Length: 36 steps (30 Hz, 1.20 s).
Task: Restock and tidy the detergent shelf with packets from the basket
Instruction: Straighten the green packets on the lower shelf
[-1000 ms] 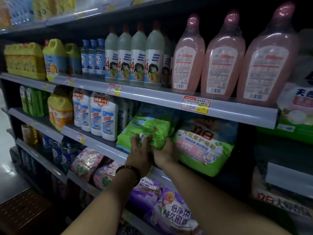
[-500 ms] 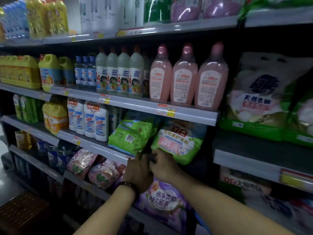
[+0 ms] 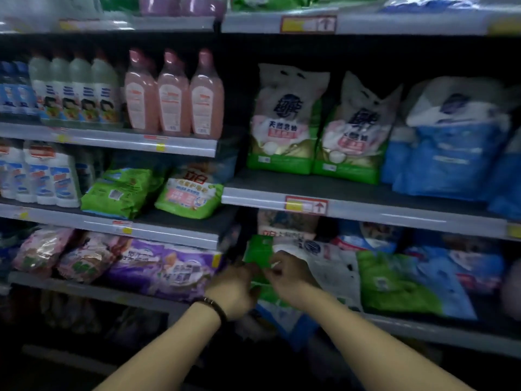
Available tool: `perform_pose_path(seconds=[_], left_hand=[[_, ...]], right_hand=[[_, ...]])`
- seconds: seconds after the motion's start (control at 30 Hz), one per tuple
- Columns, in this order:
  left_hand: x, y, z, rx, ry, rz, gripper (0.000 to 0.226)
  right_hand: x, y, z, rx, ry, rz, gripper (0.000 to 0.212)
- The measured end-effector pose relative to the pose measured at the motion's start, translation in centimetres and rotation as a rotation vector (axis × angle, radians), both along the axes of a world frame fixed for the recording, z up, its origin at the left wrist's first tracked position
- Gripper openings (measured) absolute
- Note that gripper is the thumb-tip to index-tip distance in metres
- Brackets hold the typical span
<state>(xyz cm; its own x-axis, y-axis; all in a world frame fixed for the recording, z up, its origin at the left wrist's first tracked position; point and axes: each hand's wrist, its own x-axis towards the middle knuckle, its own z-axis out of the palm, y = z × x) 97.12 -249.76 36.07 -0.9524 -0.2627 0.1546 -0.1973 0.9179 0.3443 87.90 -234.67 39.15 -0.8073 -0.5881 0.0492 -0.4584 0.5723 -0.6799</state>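
Left hand [image 3: 236, 289]: black wristband [image 3: 210, 304] at the wrist, fingers curled at the lower edge of the green packet [image 3: 258, 251].
Right hand [image 3: 287, 273]: close beside the left, pinching the packet's right edge.
Green packet: upright at the left end of the lower right shelf, against a white bag [image 3: 324, 263].
Neighbours: green-and-blue bag [image 3: 394, 283] lies just right; purple packets [image 3: 163, 266] crowd the left bay's rail.
Shelf above [image 3: 394, 215]: a bare dark strip runs along its front edge, before the white-and-green bags [image 3: 284, 122].
Beyond: pink bottles [image 3: 174, 94] stand upright, blurred.
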Motion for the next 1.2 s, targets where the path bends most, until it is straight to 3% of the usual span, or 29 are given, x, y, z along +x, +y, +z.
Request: perform_pose_path(seconds=[0.07,0.2,0.3,0.47,0.53,0.63,0.83,0.93,1.03,1.2], left_hand=[[-1.6,4.5,-0.8,-0.003,-0.026,-0.076,0.064],[-5.0,12.1,-1.7,-0.012,-0.056,-0.175,0.042],[-7.8,16.9,-2.2,-0.018,-0.060,-0.262,0.038],[-12.7,22.1,-4.3,-0.042,-0.112,-0.370,0.054],[-14.7,23.3,-5.4,-0.036,-0.120,-0.378,0.067],[-17.6,24.7,-7.0,-0.039,-0.128,-0.395,0.071],[-21.9,24.9,-11.0,-0.029,-0.140,-0.402,0.077],[-22.4,25.1,-13.4,-0.034,-0.082,-0.396,0.075],[-22.5,25.5,-14.1,-0.024,-0.055,-0.422,0.079],[-22.9,25.7,-14.1,0.085,-0.030,-0.413,0.080]], right_hand=[[-1.1,5.1,-1.7,0.009,-0.039,-0.072,0.035],[-3.7,14.8,-4.6,0.039,-0.054,-0.224,0.030],[-5.5,20.6,-6.1,0.013,-0.081,-0.343,0.027],[-9.8,26.4,-9.3,-0.253,-0.264,-0.595,0.027],[-11.9,27.4,-11.1,-0.414,-0.363,-0.683,0.028],[-14.1,27.8,-11.9,-0.640,-0.541,-0.788,0.010],[-20.4,26.5,-14.7,-0.902,-0.744,-0.896,0.020],[-22.2,25.2,-15.6,-0.953,-0.770,-0.927,0.023],[-23.5,24.2,-16.1,-0.905,-0.764,-0.965,0.040],[-24.6,23.9,-16.5,-0.767,-0.560,-1.051,0.043]])
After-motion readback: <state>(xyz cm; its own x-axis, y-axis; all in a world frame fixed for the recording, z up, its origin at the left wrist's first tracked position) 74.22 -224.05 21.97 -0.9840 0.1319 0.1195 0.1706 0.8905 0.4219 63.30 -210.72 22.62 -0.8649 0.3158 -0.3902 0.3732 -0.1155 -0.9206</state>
